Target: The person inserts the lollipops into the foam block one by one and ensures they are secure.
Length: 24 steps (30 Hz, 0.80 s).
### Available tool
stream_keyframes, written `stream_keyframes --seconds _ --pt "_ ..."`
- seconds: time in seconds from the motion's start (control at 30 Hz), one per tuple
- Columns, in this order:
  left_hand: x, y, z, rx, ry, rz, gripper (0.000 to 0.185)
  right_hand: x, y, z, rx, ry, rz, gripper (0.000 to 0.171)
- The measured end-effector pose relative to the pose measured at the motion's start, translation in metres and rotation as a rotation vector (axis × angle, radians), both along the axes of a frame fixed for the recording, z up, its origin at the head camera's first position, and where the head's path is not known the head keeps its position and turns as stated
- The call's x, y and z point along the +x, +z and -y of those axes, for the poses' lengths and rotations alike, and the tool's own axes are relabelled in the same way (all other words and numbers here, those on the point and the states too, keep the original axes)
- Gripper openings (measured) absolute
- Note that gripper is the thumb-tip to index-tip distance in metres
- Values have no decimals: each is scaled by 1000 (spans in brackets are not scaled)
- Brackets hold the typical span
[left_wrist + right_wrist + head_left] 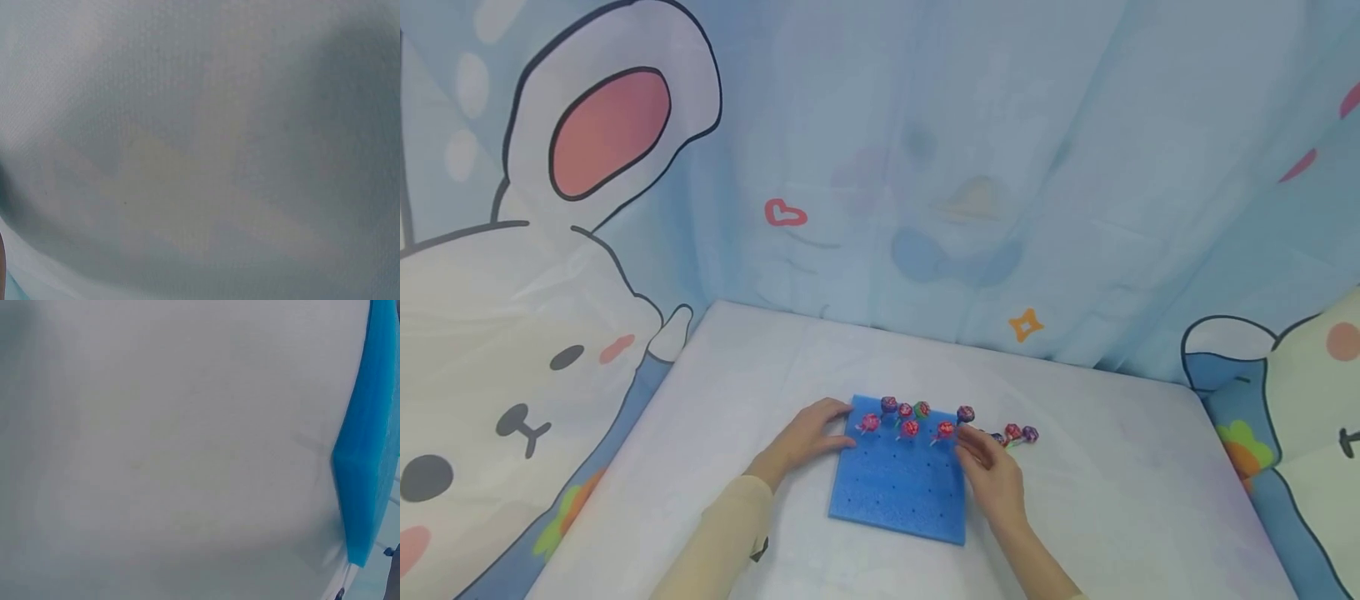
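Observation:
A blue foam board (895,492) with rows of small holes lies on the table, several wrapped lollipops (910,428) standing in its far part. My left hand (805,437) touches the board's left edge, thumb and fingers extended and apart. At the right edge is my right hand (994,477), its bent fingers pointing to the board. Just above those fingertips is a dark lollipop (966,414); I cannot tell whether they pinch its stick. From the right wrist, the board's side (359,487) shows, with a dark lollipop head (389,552) near its corner.
More lollipops (1013,432) lie on the white tablecloth (1120,492) beyond the right hand. A light blue cartoon curtain (880,167) hangs behind and around the table. In the left wrist view there is mostly white cloth (187,156).

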State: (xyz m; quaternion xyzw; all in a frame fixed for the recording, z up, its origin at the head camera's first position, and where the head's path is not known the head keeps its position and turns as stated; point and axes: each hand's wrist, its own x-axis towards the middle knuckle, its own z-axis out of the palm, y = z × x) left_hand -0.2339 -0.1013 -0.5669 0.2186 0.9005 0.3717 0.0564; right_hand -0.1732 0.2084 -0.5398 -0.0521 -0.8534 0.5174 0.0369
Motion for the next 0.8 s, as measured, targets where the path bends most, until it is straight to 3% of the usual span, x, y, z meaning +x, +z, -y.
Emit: stream_keyframes --seconds 0.5,0.8 --pt "-1 -1 0 2 -10 -23 60 -2 -1 -40 97 -161 11 38" --pt "-2 -1 0 -6 -2 -17 61 -9 -7 -57 153 -181 37 40"
